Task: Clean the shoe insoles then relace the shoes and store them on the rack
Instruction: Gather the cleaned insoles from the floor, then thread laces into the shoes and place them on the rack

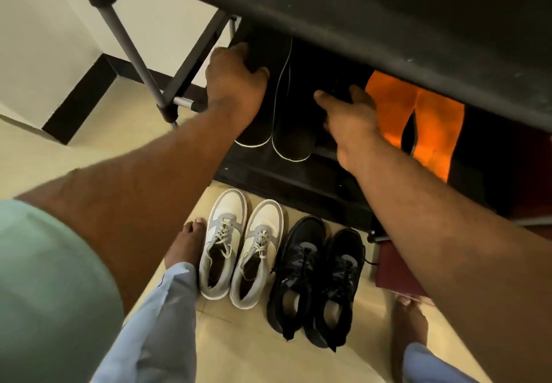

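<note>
Two flat black pieces with white edges, shaped like insoles, lie side by side on the lower shelf of the black shoe rack (286,179). My left hand (236,79) grips the far end of the left black piece (254,131). My right hand (349,113) reaches in beside the right black piece (294,119), index finger and thumb stretched forward over a dark spot; whether it holds anything is unclear. A pair of orange insoles (430,125) lies to the right on the same shelf. On the floor stand laced white-grey sneakers (239,248) and black sneakers (316,278).
The rack's upper shelf (358,9) overhangs and hides the back of the lower one. Its grey metal leg (131,53) stands at the left by the wall. A maroon flat object (394,272) lies right of the black sneakers. My bare feet flank the shoes on the tile floor.
</note>
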`<action>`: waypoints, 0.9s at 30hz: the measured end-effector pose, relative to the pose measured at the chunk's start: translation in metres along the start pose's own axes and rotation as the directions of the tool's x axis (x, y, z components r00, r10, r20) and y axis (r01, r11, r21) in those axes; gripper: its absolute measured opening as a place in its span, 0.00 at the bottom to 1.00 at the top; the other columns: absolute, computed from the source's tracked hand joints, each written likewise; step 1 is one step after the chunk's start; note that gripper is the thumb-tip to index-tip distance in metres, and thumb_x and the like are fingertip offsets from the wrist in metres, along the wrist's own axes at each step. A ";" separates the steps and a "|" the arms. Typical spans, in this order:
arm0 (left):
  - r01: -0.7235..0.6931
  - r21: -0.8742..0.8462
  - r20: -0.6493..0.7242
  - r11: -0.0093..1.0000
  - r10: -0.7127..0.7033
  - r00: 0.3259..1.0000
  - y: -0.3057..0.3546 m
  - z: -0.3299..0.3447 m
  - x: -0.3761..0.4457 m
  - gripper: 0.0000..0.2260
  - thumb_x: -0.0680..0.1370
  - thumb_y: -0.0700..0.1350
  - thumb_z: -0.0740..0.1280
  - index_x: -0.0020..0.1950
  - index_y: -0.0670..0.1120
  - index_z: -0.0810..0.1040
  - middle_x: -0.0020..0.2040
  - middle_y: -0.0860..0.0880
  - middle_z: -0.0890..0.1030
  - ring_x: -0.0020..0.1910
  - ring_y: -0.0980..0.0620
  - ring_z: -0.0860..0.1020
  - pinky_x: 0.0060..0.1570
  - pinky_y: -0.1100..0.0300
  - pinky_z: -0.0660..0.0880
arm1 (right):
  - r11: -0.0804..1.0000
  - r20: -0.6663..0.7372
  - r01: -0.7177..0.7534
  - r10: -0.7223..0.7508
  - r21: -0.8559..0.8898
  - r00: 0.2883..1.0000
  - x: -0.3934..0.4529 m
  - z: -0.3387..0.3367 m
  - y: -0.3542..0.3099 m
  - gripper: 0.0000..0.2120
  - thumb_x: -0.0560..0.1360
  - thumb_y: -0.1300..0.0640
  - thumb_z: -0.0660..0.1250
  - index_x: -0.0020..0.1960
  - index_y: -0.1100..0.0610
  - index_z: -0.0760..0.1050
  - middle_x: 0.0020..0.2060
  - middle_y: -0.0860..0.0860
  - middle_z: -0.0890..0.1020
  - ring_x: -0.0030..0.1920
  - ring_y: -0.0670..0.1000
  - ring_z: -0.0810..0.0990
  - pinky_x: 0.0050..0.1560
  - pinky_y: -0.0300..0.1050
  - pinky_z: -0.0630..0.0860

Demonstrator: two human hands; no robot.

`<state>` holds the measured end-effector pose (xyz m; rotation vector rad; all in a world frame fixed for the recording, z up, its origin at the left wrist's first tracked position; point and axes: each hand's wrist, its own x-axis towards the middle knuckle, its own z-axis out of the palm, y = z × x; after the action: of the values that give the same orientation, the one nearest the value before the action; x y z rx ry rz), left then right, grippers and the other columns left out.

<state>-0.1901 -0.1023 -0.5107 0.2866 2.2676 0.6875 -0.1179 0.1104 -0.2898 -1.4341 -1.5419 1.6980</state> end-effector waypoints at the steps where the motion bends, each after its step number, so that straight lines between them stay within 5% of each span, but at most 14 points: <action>1: -0.098 -0.032 -0.060 0.995 0.096 0.994 0.064 -0.026 -0.040 0.21 0.76 0.52 0.63 0.67 0.49 0.68 0.65 0.43 0.76 0.61 0.40 0.76 0.55 0.52 0.71 | 0.996 -0.020 0.078 -0.079 -0.030 0.997 -0.009 -0.006 0.001 0.37 0.69 0.51 0.74 0.74 0.51 0.62 0.57 0.54 0.79 0.55 0.55 0.80 0.53 0.57 0.80; 3: -0.374 0.077 -0.354 0.924 0.376 0.856 0.142 -0.062 -0.106 0.18 0.78 0.43 0.66 0.68 0.43 0.74 0.66 0.40 0.74 0.65 0.41 0.72 0.59 0.58 0.66 | 0.969 -0.027 0.215 -0.219 -0.121 0.975 -0.037 -0.024 0.000 0.34 0.72 0.52 0.72 0.74 0.53 0.64 0.49 0.54 0.81 0.50 0.52 0.81 0.52 0.48 0.80; 5: -0.560 -0.012 -0.460 0.828 0.493 0.739 0.205 -0.068 -0.165 0.17 0.78 0.40 0.67 0.67 0.43 0.77 0.65 0.43 0.74 0.64 0.47 0.73 0.59 0.67 0.65 | 0.930 -0.003 0.290 -0.299 -0.224 0.954 -0.070 -0.047 0.000 0.30 0.73 0.52 0.71 0.73 0.53 0.66 0.47 0.50 0.80 0.47 0.45 0.80 0.46 0.33 0.76; 8: -0.602 -0.097 -0.369 0.792 0.534 0.761 0.188 -0.023 -0.211 0.15 0.76 0.37 0.65 0.61 0.44 0.81 0.57 0.44 0.79 0.56 0.48 0.78 0.59 0.60 0.74 | 0.929 0.046 0.295 -0.292 -0.221 0.955 -0.116 -0.089 0.015 0.25 0.75 0.55 0.70 0.70 0.55 0.69 0.45 0.47 0.80 0.44 0.40 0.78 0.43 0.25 0.71; 12: -0.456 -0.090 -0.064 0.885 0.452 0.890 0.155 0.048 -0.244 0.12 0.75 0.37 0.64 0.55 0.44 0.83 0.50 0.46 0.84 0.50 0.48 0.81 0.53 0.52 0.77 | 0.956 0.022 0.180 -0.180 -0.232 0.983 -0.149 -0.142 0.072 0.15 0.74 0.59 0.71 0.60 0.59 0.78 0.41 0.46 0.81 0.43 0.41 0.79 0.48 0.34 0.75; 15: -0.304 -0.065 0.161 0.951 0.310 0.937 0.132 0.095 -0.245 0.11 0.78 0.38 0.65 0.58 0.43 0.83 0.54 0.46 0.84 0.56 0.48 0.81 0.59 0.57 0.75 | 0.961 -0.048 0.008 -0.022 -0.277 0.999 -0.151 -0.177 0.132 0.11 0.73 0.62 0.71 0.55 0.61 0.80 0.44 0.52 0.82 0.46 0.47 0.80 0.51 0.36 0.76; 19: -0.097 -0.009 0.299 0.995 0.095 0.949 0.099 0.143 -0.222 0.14 0.77 0.39 0.70 0.62 0.41 0.81 0.59 0.43 0.82 0.62 0.45 0.78 0.64 0.57 0.72 | 0.877 -0.094 -0.249 0.231 -0.411 0.968 -0.138 -0.211 0.221 0.07 0.72 0.63 0.72 0.50 0.59 0.81 0.45 0.55 0.82 0.49 0.52 0.79 0.54 0.42 0.74; 23: 0.080 0.012 0.382 0.997 -0.079 0.921 0.076 0.175 -0.199 0.11 0.77 0.37 0.69 0.60 0.39 0.80 0.52 0.45 0.80 0.54 0.48 0.77 0.53 0.58 0.71 | 0.764 -0.089 -0.355 0.368 -0.539 0.926 -0.121 -0.221 0.278 0.07 0.72 0.61 0.72 0.49 0.63 0.81 0.48 0.60 0.82 0.52 0.60 0.80 0.55 0.50 0.75; 27: 0.096 0.057 0.477 0.994 -0.112 0.872 0.062 0.206 -0.171 0.16 0.77 0.36 0.68 0.65 0.43 0.76 0.53 0.46 0.79 0.55 0.48 0.78 0.49 0.59 0.70 | 0.710 -0.035 -0.281 0.341 -0.645 0.939 -0.100 -0.216 0.304 0.13 0.73 0.57 0.71 0.55 0.62 0.79 0.52 0.57 0.82 0.52 0.55 0.79 0.45 0.36 0.67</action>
<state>0.0766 -0.0372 -0.4957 0.3089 1.8017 0.4605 0.2028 0.0379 -0.4922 -2.0853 -2.1742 1.4653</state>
